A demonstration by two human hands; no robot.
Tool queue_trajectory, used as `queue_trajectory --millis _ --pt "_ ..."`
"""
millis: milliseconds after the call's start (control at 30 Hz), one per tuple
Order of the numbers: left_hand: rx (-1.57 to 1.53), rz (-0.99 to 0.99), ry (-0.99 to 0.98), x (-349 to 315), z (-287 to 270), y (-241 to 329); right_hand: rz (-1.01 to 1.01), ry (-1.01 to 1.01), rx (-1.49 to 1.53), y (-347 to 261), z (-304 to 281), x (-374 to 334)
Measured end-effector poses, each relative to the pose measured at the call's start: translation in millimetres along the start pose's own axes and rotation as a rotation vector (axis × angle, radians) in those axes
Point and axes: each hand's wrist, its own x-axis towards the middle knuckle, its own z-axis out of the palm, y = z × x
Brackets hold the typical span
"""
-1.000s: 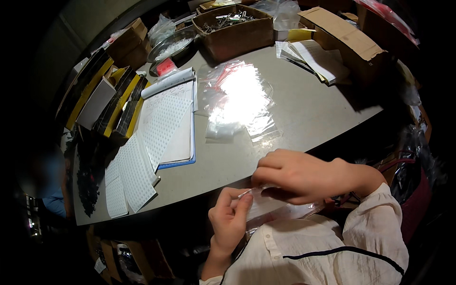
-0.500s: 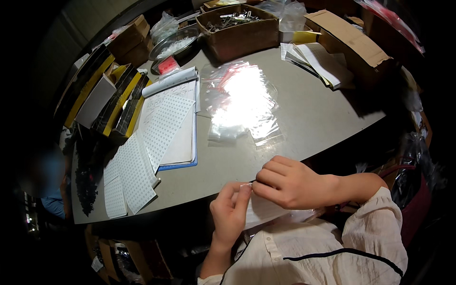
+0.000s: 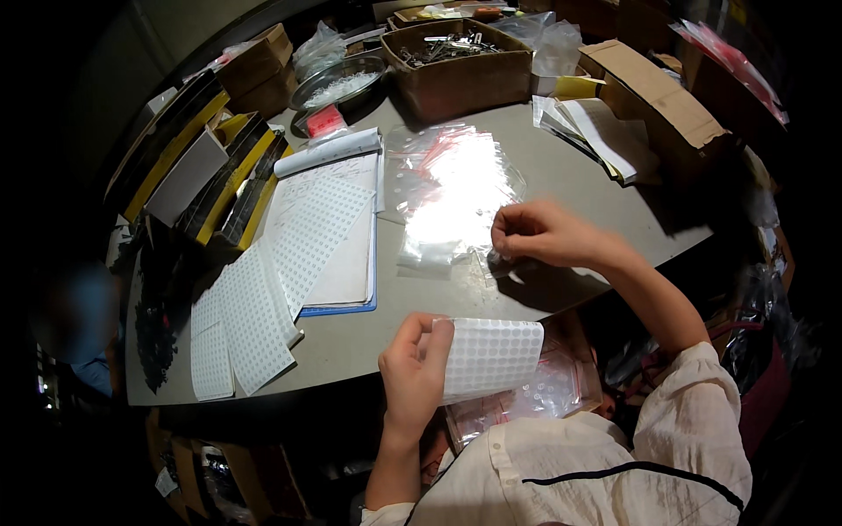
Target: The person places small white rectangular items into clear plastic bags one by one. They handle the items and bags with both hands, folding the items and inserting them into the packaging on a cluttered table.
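Observation:
My left hand [image 3: 412, 373] is closed on the left edge of a sheet of round white stickers [image 3: 493, 358], thumb on top, in front of the table's near edge. My right hand [image 3: 548, 233] hovers over or rests at the lower right of a shiny pile of clear zip bags [image 3: 456, 188]. Its thumb and fingers are pinched together; whether they hold a small sticker or a bag's corner is too small to make out. Below the sticker sheet, more clear bags [image 3: 526, 400] lie in an open carton at my lap.
Printed label sheets [image 3: 250, 311] overlap a clipboard [image 3: 346, 285] on the left. Black-and-yellow boxes [image 3: 206, 188] stand beyond them. At the back are a metal bowl [image 3: 368, 95] with white bits, a carton of metal parts [image 3: 465, 88] and a cardboard box [image 3: 658, 92] beside papers [image 3: 605, 136].
My right hand has left my left hand and moved up and away to the bag pile. The sticker sheet, mostly hidden earlier, now shows in my left hand.

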Motion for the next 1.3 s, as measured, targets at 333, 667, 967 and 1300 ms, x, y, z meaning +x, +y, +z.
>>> queue_trajectory --millis 333,667,967,1300 --pt "-0.025 0.036 -0.032 -4 -4 -5 -0.023 -0.025 -0.123 -2 -1 -23" --pt "-0.466 0.014 0.066 -13 -23 -15 0.143 -0.128 -0.867 -14 -10 -24" --pt "-0.453 0.119 0.156 -1 -35 -15 0.047 0.019 -0.964 -23 11 -10" --pt "-0.378 -0.037 -0.023 -43 -32 2 -0.212 -0.265 -0.673 -44 4 -61"
